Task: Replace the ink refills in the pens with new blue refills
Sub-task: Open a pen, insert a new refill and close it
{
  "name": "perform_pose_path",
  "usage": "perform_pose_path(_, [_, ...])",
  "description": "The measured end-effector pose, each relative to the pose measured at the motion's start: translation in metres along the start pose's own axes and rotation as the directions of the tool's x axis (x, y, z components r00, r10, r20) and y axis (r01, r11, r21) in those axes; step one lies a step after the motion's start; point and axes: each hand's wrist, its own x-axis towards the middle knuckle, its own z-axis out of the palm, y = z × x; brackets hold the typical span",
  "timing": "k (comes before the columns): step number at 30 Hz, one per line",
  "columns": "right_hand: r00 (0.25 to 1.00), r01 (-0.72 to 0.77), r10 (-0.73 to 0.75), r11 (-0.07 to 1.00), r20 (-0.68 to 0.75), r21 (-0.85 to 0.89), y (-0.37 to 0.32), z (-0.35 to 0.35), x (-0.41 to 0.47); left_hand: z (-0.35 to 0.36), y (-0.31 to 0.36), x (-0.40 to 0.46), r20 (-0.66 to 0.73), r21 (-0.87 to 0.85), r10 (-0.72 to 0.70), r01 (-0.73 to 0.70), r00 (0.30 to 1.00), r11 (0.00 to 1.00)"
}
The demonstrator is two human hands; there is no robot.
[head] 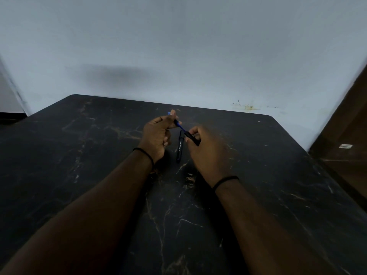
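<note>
My left hand (156,135) pinches a thin blue refill (179,125) between thumb and fingers, raised above the table. The refill's lower end meets a black pen barrel (192,138) gripped in my right hand (206,149). Whether the refill's tip is inside the barrel I cannot tell. A second black pen (179,148) with white lettering lies flat on the black marble table (99,155), between my two hands and pointing toward me.
A pale wall (178,46) runs right behind the table's far edge. A brown wooden panel (347,135) stands to the right of the table. Each wrist wears a thin black band.
</note>
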Motion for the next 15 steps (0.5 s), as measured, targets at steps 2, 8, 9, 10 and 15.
perform_pose_path(2, [1.000, -0.012, 0.012, 1.000, -0.022, -0.019, -0.0014, -0.0007, -0.0004, 0.0027, -0.0011, -0.0009, 0.010, 0.003, -0.006, 0.006, 1.000, 1.000])
perform_pose_path(8, [0.998, -0.056, 0.056, 0.998, -0.012, 0.017, -0.0010, 0.0001, -0.0006, 0.0051, -0.0020, -0.0028, 0.031, 0.028, -0.022, 0.021, 0.999, 0.999])
perform_pose_path(9, [0.998, -0.057, 0.057, 0.998, -0.011, 0.026, -0.0009, 0.0006, -0.0009, 0.0047, -0.0022, -0.0028, 0.039, 0.029, -0.023, 0.022, 0.999, 0.999])
perform_pose_path(10, [0.998, -0.056, 0.057, 0.998, -0.016, 0.034, -0.0008, 0.0014, -0.0010, 0.0047, -0.0026, -0.0029, 0.047, 0.028, -0.024, 0.023, 0.999, 0.999])
perform_pose_path(15, [0.996, -0.073, 0.076, 0.996, -0.055, 0.049, -0.0022, 0.0015, -0.0003, 0.0049, -0.0059, -0.0014, 0.068, 0.024, -0.035, 0.033, 0.997, 0.999])
